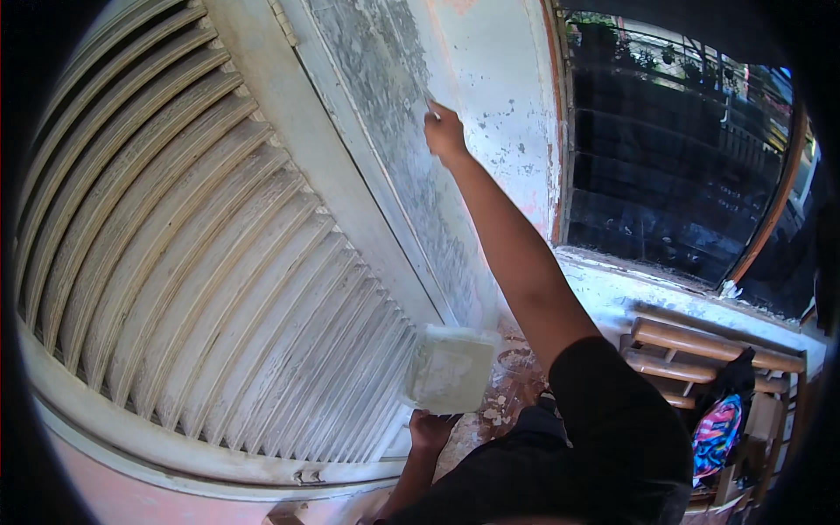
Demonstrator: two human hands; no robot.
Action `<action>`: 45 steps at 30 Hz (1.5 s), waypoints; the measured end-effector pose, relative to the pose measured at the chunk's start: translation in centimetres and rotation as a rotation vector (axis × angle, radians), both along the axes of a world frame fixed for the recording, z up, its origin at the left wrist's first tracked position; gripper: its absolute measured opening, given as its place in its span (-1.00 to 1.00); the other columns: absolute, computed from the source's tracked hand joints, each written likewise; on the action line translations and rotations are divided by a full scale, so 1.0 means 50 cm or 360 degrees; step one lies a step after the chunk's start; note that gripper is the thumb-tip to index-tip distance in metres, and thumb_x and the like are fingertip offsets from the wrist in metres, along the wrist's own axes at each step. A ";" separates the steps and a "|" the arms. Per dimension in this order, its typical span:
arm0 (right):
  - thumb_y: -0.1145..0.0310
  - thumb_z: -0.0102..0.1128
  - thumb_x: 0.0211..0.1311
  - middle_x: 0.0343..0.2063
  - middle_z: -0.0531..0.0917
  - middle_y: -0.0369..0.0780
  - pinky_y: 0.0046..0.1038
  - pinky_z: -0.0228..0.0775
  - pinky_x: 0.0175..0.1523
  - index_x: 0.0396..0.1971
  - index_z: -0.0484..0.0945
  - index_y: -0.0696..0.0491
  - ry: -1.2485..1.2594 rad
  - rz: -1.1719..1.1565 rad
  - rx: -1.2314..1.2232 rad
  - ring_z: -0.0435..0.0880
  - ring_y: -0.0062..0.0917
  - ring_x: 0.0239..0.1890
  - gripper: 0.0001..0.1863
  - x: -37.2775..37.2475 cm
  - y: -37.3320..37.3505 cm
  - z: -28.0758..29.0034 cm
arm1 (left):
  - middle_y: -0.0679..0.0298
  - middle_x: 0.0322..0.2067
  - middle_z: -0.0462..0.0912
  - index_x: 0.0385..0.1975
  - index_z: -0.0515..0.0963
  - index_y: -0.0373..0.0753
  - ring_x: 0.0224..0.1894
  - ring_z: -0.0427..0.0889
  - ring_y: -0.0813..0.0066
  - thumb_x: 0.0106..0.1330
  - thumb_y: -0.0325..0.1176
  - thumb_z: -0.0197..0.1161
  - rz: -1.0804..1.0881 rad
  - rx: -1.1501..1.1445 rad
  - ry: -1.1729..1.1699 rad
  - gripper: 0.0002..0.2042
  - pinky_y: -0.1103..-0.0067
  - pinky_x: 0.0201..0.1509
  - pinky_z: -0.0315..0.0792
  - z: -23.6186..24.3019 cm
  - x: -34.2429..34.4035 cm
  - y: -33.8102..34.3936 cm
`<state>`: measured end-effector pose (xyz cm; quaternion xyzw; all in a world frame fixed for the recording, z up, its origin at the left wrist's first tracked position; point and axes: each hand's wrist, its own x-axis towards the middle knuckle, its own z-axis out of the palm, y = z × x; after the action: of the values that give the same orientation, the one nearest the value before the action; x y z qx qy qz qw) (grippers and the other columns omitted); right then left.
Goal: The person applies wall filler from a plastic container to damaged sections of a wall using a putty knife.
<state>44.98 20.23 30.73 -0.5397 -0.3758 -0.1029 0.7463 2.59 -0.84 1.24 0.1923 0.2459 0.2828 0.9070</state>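
My left hand (430, 430) grips the lower edge of a squarish, pale plastic tub (451, 372), which holds a smooth greyish-white paste. With the arm stretched up and forward, my right hand (445, 136) is closed around a slim tool that looks like a putty knife (430, 103). Most of that tool is hidden by the fingers and its thin end meets the wall. Around it the wall strip (372, 66) carries uneven grey smears, beside a whiter stretch of wall (503, 96) with chipped paint.
A large louvered wooden door (210, 262) with whitish slats fills the left side. At the upper right is a dark louvered window (674, 166) in a wooden frame. Below it stands a bamboo bench (709, 350) with a colourful bag (717, 433). The floor (512, 385) is blotchy reddish-brown.
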 end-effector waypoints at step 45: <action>0.44 0.01 0.14 -0.37 0.61 -0.06 -0.21 0.44 -0.10 -0.12 0.61 -0.01 -0.2110 0.1525 -0.2036 0.60 -0.16 -0.24 -0.69 -0.119 -0.505 -0.298 | 0.08 0.12 0.41 0.19 0.24 -0.27 0.12 0.44 0.11 0.09 -0.27 0.12 0.0551 0.0274 -0.0121 -0.40 0.13 0.14 0.37 -0.021 0.335 -0.163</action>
<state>39.02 -5.03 15.83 -0.4641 -0.8704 0.1470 -0.0734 19.32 -9.00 0.19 0.2131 0.2159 0.4616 0.8336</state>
